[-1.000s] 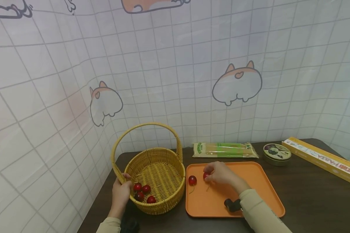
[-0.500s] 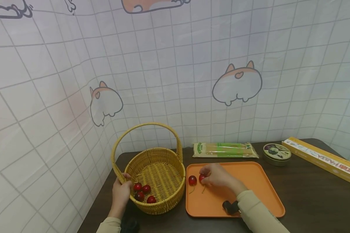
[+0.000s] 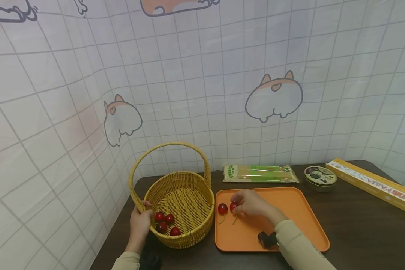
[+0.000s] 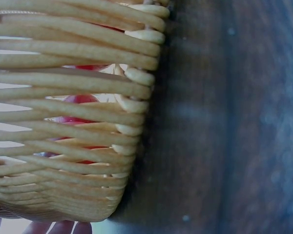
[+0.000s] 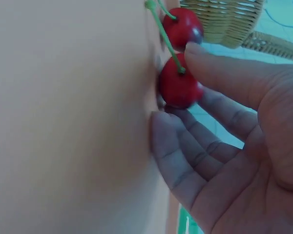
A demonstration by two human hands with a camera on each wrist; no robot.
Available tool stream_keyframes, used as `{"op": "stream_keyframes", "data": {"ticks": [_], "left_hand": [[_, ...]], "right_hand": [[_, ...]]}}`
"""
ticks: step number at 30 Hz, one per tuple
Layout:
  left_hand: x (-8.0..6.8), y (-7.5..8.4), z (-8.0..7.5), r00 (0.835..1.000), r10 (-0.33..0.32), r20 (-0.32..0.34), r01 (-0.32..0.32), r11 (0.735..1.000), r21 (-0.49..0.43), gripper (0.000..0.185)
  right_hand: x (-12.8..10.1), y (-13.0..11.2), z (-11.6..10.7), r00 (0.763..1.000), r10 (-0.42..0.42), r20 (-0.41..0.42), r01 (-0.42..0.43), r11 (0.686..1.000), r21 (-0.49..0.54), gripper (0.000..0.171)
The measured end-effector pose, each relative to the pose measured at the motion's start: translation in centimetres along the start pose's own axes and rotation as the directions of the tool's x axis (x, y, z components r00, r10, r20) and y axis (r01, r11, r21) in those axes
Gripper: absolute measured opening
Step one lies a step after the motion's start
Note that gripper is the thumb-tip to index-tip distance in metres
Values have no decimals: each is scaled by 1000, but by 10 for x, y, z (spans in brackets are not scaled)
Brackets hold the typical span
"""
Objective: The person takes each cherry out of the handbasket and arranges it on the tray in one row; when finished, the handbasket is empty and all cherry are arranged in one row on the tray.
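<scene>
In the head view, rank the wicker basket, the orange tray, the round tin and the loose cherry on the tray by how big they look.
1. orange tray, widest
2. wicker basket, close behind and taller with its handle, so these two are unsure
3. round tin
4. loose cherry

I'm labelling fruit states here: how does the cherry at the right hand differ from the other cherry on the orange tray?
The cherry at the right hand is pinched by the right hand, thumb and fingers touching it; the free cherry is untouched. The free cherry lies nearer the basket; the pinched one is farther from it. Both are red, green-stemmed, similar in size, and on the orange tray.
</scene>
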State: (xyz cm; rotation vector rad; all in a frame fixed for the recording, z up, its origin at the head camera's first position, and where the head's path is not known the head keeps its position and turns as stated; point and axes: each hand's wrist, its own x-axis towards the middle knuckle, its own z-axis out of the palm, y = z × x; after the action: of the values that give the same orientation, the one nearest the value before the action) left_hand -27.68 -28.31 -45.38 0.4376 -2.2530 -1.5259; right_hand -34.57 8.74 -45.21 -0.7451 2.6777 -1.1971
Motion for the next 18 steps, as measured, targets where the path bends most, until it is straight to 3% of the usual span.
{"op": "stream_keyframes", "data": {"ticks": [3, 7, 11, 18], "left_hand": [[0, 0, 0, 1000, 6, -4, -6, 1000, -3, 29], [0, 0, 1, 1000, 15, -9, -15, 1000, -1, 27], [1, 0, 2, 1000, 16, -3, -16, 1000, 0, 26], [-1, 1, -1, 1000, 9, 2, -9, 1000, -8, 26]], "right_hand": [[-1, 0, -6, 1000, 6, 14, -6, 1000, 4, 37], [-3, -3, -13, 999, -5, -43, 4, 1000, -19, 34], [-3, -13, -16, 992, -71, -109, 68, 997, -32, 27], [-4, -50, -4, 975, -170, -144, 175, 984, 18, 17]]}}
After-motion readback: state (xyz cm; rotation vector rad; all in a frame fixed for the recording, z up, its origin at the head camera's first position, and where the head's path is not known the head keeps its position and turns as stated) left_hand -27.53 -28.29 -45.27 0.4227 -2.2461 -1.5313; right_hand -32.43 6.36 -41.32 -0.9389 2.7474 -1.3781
